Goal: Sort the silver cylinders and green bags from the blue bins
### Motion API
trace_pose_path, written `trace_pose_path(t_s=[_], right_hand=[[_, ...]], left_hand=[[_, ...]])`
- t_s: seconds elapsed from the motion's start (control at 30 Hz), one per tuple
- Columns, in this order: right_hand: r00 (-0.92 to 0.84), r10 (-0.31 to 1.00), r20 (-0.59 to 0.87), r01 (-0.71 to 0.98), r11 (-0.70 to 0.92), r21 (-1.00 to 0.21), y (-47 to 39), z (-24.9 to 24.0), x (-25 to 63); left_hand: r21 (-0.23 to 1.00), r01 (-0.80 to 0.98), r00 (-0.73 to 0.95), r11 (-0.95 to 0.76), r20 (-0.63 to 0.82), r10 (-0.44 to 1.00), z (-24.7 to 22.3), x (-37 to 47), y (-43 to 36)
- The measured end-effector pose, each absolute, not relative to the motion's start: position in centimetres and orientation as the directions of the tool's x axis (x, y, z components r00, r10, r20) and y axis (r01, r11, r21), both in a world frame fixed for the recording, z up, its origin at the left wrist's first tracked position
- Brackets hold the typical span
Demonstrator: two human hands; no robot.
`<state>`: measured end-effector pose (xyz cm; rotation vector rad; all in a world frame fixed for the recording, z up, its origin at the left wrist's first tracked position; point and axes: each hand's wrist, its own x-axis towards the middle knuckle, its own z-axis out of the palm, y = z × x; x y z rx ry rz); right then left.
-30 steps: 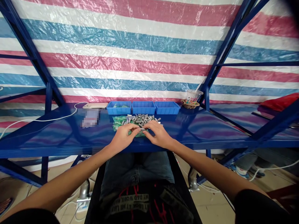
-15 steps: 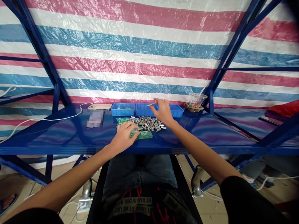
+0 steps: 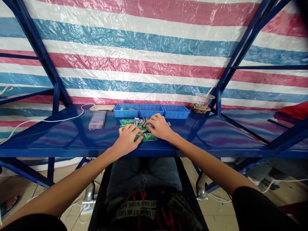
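Observation:
My left hand rests on a green plastic bag, its fingers bent over the plastic and its thumb toward the pile. Beside it, my right hand reaches down into a heap of small metal cylinders, fingers curled among them. What its fingertips hold is hidden. The right hand and wrist cover much of the heap. Behind the heap stand three blue bins: the left bin has some greenish material inside, then come the middle bin and the right bin.
A blue metal table carries everything. A phone with a white cable and a blurred flat item lie on the left. At the back right stands a plastic cup with a straw in a cardboard holder.
My right hand has come down from above the middle and right bins, where it held a small piece, to the metal heap. The left hand stays on the green bag.

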<state>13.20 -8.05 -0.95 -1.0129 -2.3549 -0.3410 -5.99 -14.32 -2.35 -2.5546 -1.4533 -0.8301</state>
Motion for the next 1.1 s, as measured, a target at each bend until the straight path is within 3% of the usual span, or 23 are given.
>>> trace_pose_path(t_s=[0.33,0.6,0.77,0.87,1.1], right_hand=[[-0.662,0.599,0.450,0.701,0.707,0.091,-6.9,0.6,10.2],[-0.592,0.670,0.447,0.753,0.657,0.013,-6.6,0.4,10.6],[-0.293,0.826,0.482,0.909,0.396,-0.127,-5.1,1.5,15.2],[-0.127,0.924,0.362,0.959,0.207,-0.192,-4.1,1.2,18.0],[-0.033,0.985,0.169,0.965,0.076,-0.252,-2.9,0.2,17.6]], left_hand=[[0.182,0.818,0.406,-0.545,0.487,0.773,-2.3,-5.9,-14.3],[0.261,0.811,0.375,-0.523,0.454,0.808,-2.0,-6.1,-14.2],[0.292,0.791,0.393,-0.537,0.430,0.813,-1.9,-6.1,-13.9],[0.295,0.796,0.390,-0.528,0.417,0.821,-2.0,-6.0,-14.0],[0.291,0.796,0.387,-0.531,0.431,0.815,-2.1,-6.0,-14.3]])
